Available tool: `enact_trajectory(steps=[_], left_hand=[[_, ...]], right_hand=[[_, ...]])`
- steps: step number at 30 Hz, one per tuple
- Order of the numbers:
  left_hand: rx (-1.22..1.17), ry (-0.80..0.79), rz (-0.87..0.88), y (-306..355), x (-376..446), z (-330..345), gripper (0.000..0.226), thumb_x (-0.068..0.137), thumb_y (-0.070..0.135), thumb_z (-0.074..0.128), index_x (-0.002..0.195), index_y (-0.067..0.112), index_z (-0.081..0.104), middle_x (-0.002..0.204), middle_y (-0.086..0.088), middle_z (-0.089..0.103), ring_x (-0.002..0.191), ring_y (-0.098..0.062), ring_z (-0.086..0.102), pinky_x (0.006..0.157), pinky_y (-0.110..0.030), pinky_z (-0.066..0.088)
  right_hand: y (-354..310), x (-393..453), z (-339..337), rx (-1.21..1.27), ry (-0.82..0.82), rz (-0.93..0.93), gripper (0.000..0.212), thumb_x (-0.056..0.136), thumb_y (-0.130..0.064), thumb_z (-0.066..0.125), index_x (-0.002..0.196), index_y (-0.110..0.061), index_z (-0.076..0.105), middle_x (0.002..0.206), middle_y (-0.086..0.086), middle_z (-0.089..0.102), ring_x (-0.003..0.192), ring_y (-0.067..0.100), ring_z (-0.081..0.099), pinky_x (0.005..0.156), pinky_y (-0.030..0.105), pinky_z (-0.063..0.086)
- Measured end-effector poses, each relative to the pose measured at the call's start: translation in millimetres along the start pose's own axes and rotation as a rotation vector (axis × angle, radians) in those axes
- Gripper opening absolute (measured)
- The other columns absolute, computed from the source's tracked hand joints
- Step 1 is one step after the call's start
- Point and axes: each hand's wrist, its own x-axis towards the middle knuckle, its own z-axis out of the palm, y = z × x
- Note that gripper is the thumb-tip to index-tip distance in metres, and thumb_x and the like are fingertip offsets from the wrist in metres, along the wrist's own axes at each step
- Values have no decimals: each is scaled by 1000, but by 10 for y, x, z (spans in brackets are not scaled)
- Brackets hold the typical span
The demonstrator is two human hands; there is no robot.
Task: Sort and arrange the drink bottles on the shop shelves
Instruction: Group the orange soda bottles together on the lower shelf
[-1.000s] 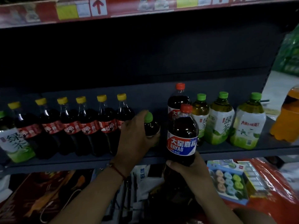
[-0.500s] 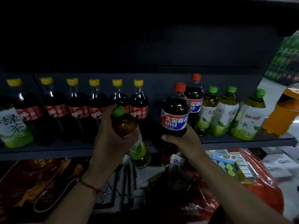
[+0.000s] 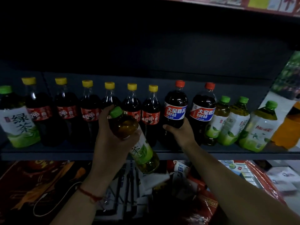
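My left hand (image 3: 110, 143) grips a green-capped tea bottle (image 3: 142, 151), tilted, in front of the dark shelf (image 3: 48, 154). My right hand (image 3: 180, 132) holds a red-capped dark DAYAO bottle (image 3: 176, 103) standing on the shelf beside a second DAYAO bottle (image 3: 203, 109). To the left runs a row of several yellow-capped cola bottles (image 3: 67, 108). A large green tea bottle (image 3: 15, 117) stands at the far left. Three green-capped tea bottles (image 3: 232, 122) stand to the right of the DAYAO pair.
An orange drink bottle (image 3: 289, 127) stands at the shelf's right end. Below the shelf lie red packaging (image 3: 32, 184), papers and a boxed item (image 3: 240, 171). A red-edged upper shelf (image 3: 259, 4) runs overhead. Green packs (image 3: 290, 75) sit at the far right.
My right hand has set the DAYAO bottle onto the shelf next to the other one. My left hand has lifted the green tea bottle off the shelf and holds it tilted in front.
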Motion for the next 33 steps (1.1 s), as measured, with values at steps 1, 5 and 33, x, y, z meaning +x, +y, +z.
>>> enact_trajectory(steps=[1,5,33], left_hand=[[-7,-3,-5,4,5,3,83,78,7,81,139,40,35,113,29,56,104,10,60,76,-10,52],[-35,-7,-23,36,14,43,81,79,4,79,142,32,36,106,36,59,102,9,62,76,-12,53],[746,-167,627,3714,1256,-115,113,66,53,84,150,46,9,131,9,50,112,-15,61,92,-32,52]], right_hand=[[11,11,6,-12,13,6,67,69,-16,85,127,-16,52,115,-1,67,108,16,63,95,38,51],[-98,-85,-12,-58,46,8,66,75,-18,81,131,-17,46,120,-2,62,114,18,59,97,36,48],[-3685,-539,-549,-255,-159,-636,58,69,-38,84,120,-31,58,103,-16,67,91,-4,63,78,19,53]])
